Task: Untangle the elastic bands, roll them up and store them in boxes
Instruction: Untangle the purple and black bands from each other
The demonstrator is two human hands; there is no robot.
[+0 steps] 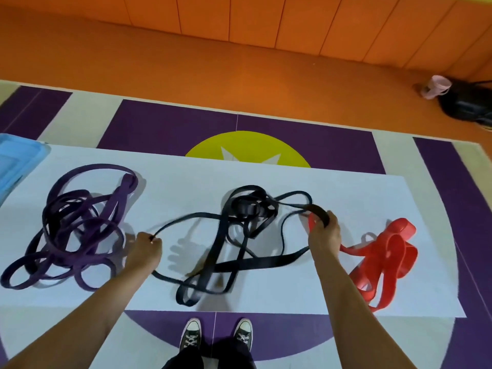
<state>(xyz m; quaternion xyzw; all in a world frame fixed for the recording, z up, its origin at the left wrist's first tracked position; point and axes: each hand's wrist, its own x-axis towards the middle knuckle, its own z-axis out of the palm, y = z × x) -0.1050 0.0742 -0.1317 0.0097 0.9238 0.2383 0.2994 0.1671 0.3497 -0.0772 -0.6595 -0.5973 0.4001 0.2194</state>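
A tangle of black elastic bands point(239, 225) lies in the middle of a white sheet point(186, 182) on the floor. My left hand point(145, 249) pinches a thin black band at the tangle's left side. My right hand point(324, 233) grips a wide black band at the tangle's right, and a red band passes through the same grip. The heap of red bands point(386, 257) lies at the right. A pile of purple bands point(77, 225) lies at the left. A blue plastic box point(16, 161) sits at the far left edge, only partly in view.
My two sneakers point(218, 336) stand at the sheet's near edge. The sheet lies on a purple, white and yellow mat point(319, 145). Beyond it is orange floor and an orange padded wall. A black bag point(468, 105) and a pink bottle point(436, 86) lie at the far right.
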